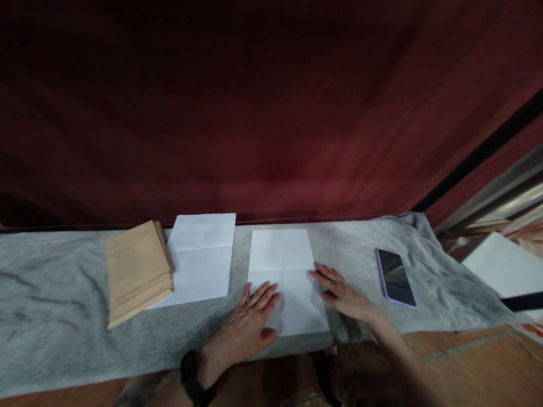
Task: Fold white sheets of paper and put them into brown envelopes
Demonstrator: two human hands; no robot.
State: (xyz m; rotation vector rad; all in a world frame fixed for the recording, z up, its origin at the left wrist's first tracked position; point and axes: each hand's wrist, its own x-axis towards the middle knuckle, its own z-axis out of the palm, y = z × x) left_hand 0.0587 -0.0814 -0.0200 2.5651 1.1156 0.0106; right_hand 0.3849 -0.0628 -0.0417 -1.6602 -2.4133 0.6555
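Showing two hands (250, 322) (343, 294), two white sheets (286, 277) (199, 260), one phone (395, 277), one envelope stack (136, 271)

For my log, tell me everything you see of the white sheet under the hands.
The white sheet is plain paper, opened out, with faint creases crossing at its middle. It lies flat on the grey cloth, long side running away from the person. The left hand rests flat on its near left part; the right hand touches its right edge with its fingertips.
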